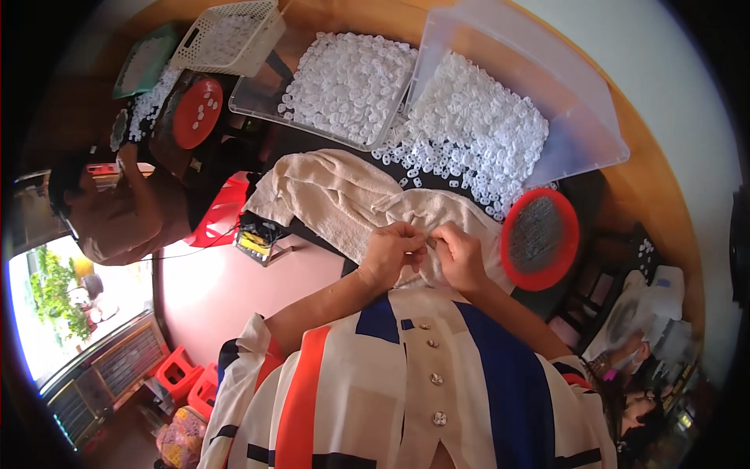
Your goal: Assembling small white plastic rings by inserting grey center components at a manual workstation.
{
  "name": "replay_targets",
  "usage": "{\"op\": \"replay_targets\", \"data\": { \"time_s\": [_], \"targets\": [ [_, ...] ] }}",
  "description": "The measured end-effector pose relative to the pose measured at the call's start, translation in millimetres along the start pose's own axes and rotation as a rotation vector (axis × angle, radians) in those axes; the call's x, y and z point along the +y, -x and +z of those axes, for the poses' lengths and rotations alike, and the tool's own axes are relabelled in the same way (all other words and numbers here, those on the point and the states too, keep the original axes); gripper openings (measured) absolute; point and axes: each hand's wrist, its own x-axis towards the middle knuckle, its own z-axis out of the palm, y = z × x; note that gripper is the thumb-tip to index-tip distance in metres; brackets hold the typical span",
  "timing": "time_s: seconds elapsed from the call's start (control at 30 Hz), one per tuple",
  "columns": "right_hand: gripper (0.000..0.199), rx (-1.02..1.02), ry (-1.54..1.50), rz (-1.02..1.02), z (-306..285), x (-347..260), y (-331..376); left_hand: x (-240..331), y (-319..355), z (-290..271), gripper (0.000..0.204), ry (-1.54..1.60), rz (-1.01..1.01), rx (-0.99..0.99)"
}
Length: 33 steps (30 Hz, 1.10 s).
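Close in front of my body, my left hand and my right hand meet, each with thumb and fingers pinched together. Whatever sits between the fingertips is too small and too covered to name. A crumpled beige towel lies on the dark table beneath and beyond them. Just right of my right hand stands a round red dish, filled with many tiny dark grey pieces. Past the towel spreads a heap of small white plastic pieces with holes, spilling out of a clear plastic bin tipped toward me.
A clear tray of white pieces stands at the far middle. Left of it are a cream basket, a green basket and a red dish. Another person sits at the left, near a red stool.
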Motion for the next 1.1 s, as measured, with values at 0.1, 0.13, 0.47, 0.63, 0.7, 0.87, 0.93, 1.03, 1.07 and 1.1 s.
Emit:
{"op": "replay_targets", "data": {
  "time_s": [0.1, 0.13, 0.47, 0.63, 0.7, 0.87, 0.93, 1.03, 1.07, 1.1],
  "targets": [
    [0.008, -0.01, 0.068, 0.073, -4.0, 11.2, -12.0, -5.5, -14.3, -17.2, 0.011, -0.044, -0.05, 0.029],
    [0.009, 0.004, 0.189, 0.196, -7.7, 8.3, -23.1, -10.5, -22.6, -29.3, 0.012, -0.006, -0.056, 0.031],
    [0.016, 0.185, 0.73, -0.018, -24.6, 72.9, -90.0, 3.0, -28.2, -47.9, 0.01, 0.034, -0.034, -0.051],
    [0.017, 0.086, 0.86, -0.129, -19.1, 77.0, -98.0, -1.8, -24.9, -48.0, 0.009, 0.08, -0.066, -0.038],
    [0.016, 0.058, 0.881, -0.135, -18.4, 80.3, -98.0, -2.1, -24.3, -47.9, 0.009, 0.081, -0.074, -0.035],
    [0.012, 0.02, 0.926, -0.173, -14.8, 74.5, -99.9, 9.1, -22.1, -43.8, 0.01, 0.038, -0.078, -0.009],
    [0.008, 0.076, 0.704, -0.129, -15.0, 63.9, -97.1, 11.5, -22.3, -43.7, 0.011, 0.024, -0.043, 0.003],
    [0.004, -0.018, 0.26, 0.055, -10.6, 53.7, -84.9, 14.0, -24.9, -47.6, 0.011, 0.053, -0.005, -0.01],
    [0.005, -0.087, 0.219, 0.143, -8.5, 50.3, -79.8, 13.0, -26.8, -47.9, 0.011, 0.057, -0.008, 0.017],
    [0.005, -0.089, 0.218, 0.149, -3.6, 53.5, -73.4, 10.6, -28.8, -49.4, 0.011, 0.058, -0.014, 0.018]
  ]
}}
